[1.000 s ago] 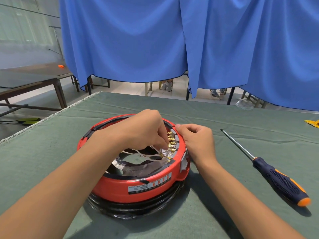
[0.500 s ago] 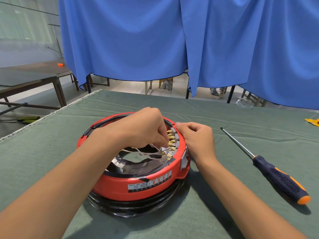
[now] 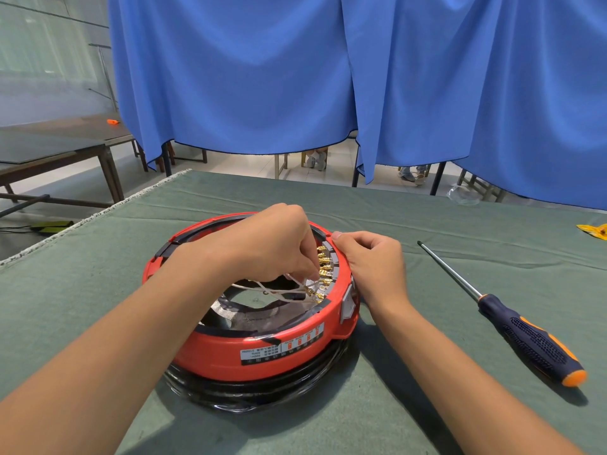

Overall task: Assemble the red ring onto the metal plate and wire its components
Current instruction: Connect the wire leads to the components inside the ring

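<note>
My left hand reaches inside the red ring on the green table, fingers curled, pinching a white wire by the gold terminals; my right hand grips the ring's right rim, fingers curled

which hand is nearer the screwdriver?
Right. The right hand rests on the red ring's edge, on the screwdriver side; the left hand works at the gold terminals, farther away.

Bare forearms — no sleeves, gloves.
</note>
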